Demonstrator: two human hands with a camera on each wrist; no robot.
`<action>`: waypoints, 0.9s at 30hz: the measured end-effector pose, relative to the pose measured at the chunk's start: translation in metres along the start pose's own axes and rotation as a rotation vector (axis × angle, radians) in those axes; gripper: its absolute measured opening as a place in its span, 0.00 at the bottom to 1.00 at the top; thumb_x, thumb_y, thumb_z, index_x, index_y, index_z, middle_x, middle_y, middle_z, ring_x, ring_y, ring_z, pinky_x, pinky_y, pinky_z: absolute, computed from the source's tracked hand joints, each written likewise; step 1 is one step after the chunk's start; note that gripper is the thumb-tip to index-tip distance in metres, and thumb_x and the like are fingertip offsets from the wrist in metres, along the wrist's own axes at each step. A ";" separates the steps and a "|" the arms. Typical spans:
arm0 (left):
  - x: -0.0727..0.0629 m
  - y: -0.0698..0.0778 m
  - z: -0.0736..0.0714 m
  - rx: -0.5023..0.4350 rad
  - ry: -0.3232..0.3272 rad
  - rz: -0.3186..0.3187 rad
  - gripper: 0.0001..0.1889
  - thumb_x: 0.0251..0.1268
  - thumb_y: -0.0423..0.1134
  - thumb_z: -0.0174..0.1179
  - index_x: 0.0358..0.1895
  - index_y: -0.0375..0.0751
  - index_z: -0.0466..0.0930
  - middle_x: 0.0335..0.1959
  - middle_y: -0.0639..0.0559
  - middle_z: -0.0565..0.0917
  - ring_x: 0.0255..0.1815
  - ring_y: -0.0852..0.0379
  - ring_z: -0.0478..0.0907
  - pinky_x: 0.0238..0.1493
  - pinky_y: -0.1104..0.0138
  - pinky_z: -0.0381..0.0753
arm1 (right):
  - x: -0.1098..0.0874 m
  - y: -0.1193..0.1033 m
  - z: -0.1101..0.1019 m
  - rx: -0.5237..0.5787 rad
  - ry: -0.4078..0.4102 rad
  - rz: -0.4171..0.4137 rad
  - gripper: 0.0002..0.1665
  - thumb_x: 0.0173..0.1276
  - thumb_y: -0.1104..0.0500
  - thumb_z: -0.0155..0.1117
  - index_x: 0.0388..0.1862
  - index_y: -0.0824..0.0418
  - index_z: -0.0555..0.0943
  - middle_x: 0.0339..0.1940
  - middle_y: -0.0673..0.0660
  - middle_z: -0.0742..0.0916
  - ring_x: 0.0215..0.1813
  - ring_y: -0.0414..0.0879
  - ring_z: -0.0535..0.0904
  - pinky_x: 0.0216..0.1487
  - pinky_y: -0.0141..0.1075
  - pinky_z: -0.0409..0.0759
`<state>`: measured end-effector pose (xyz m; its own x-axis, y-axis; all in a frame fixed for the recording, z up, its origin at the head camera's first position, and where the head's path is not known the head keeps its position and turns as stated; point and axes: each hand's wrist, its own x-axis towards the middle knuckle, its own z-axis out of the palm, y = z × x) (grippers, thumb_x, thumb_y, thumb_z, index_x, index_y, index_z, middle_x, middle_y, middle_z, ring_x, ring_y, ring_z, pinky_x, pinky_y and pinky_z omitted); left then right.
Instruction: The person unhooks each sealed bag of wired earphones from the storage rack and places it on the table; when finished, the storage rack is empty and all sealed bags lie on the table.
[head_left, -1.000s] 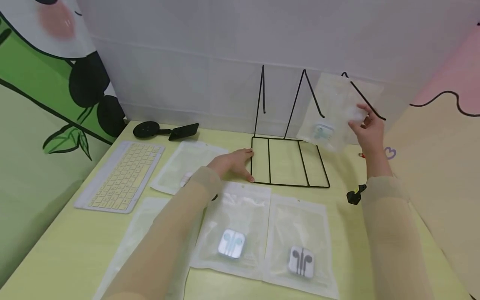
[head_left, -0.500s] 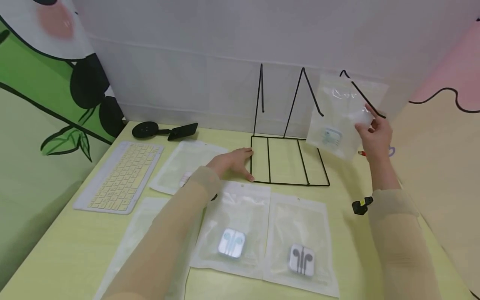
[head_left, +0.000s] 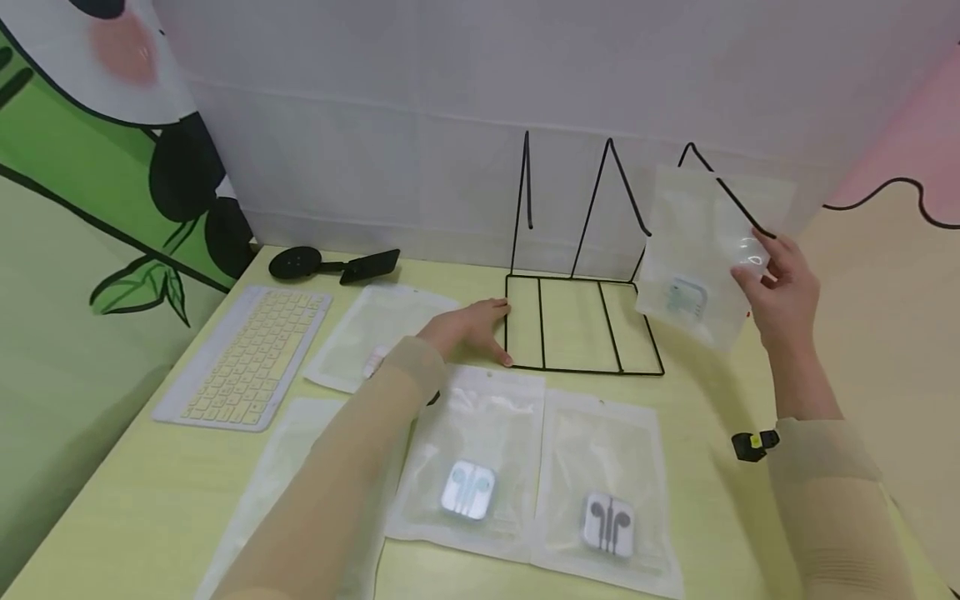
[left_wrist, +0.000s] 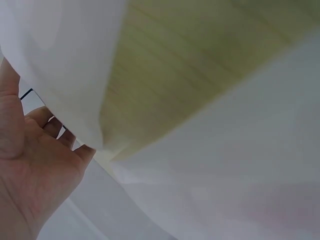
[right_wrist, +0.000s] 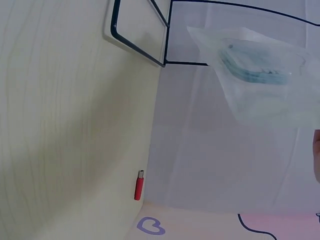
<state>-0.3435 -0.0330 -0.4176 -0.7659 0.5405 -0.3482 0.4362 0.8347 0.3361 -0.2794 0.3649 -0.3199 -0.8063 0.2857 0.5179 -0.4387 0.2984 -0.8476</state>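
Observation:
A black wire rack (head_left: 585,370) with three raised hooks stands on the table. My left hand (head_left: 476,327) touches its left side, thumb by the front corner and fingers along the edge. My right hand (head_left: 787,287) pinches the right edge of a translucent bag (head_left: 678,229) holding boxed earphones (head_left: 686,298) with light-blue marks. The right-hand hook (head_left: 738,202) passes from behind the bag's top edge to in front of it, its tip by my fingers. In the right wrist view the bag (right_wrist: 270,105) hangs tilted, close to the rack.
Several more bags lie flat, including one with blue-marked earphones (head_left: 468,490) and one with grey-marked earphones (head_left: 607,523). A white keyboard (head_left: 247,358) and a black stand (head_left: 330,265) are at left. A small red object (right_wrist: 139,186) lies at the table's right edge.
My right hand has moved right and slightly toward me, drawing the bag along and shifting its top along the right-hand hook. My left hand stays on the rack.

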 end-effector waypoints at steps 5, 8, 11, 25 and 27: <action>0.001 -0.002 0.001 0.014 0.001 0.020 0.58 0.47 0.66 0.66 0.76 0.43 0.42 0.77 0.50 0.43 0.77 0.48 0.39 0.74 0.55 0.45 | -0.010 -0.008 -0.008 0.141 -0.031 -0.002 0.30 0.52 0.79 0.65 0.57 0.65 0.79 0.51 0.51 0.78 0.42 0.39 0.79 0.39 0.19 0.78; 0.002 -0.003 0.002 0.027 -0.002 0.022 0.59 0.47 0.67 0.65 0.76 0.44 0.42 0.77 0.51 0.42 0.77 0.49 0.39 0.74 0.56 0.45 | -0.016 -0.012 -0.015 0.195 -0.057 -0.021 0.31 0.52 0.81 0.64 0.57 0.67 0.78 0.53 0.52 0.79 0.41 0.39 0.79 0.38 0.20 0.79; 0.001 -0.004 0.002 0.045 -0.001 0.021 0.59 0.47 0.69 0.63 0.76 0.45 0.41 0.77 0.52 0.42 0.77 0.50 0.39 0.74 0.57 0.45 | -0.019 -0.016 -0.023 0.236 -0.096 -0.055 0.31 0.51 0.83 0.62 0.57 0.70 0.77 0.54 0.55 0.79 0.41 0.40 0.78 0.39 0.21 0.79; 0.002 -0.007 0.005 0.132 0.055 0.020 0.60 0.43 0.75 0.59 0.76 0.48 0.43 0.77 0.54 0.45 0.77 0.50 0.43 0.73 0.48 0.48 | -0.040 -0.036 -0.061 0.299 -0.286 -0.116 0.32 0.53 0.86 0.56 0.60 0.79 0.69 0.60 0.59 0.75 0.47 0.44 0.79 0.43 0.26 0.79; 0.002 -0.008 0.005 0.134 0.056 0.017 0.60 0.43 0.75 0.59 0.76 0.48 0.43 0.77 0.53 0.45 0.77 0.49 0.42 0.72 0.47 0.47 | -0.043 -0.038 -0.065 0.291 -0.309 -0.127 0.31 0.54 0.86 0.56 0.60 0.80 0.69 0.60 0.60 0.75 0.47 0.44 0.79 0.43 0.26 0.79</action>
<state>-0.3464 -0.0380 -0.4252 -0.7815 0.5511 -0.2926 0.5055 0.8341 0.2209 -0.2024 0.4004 -0.3024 -0.8004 -0.0355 0.5984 -0.5994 0.0318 -0.7998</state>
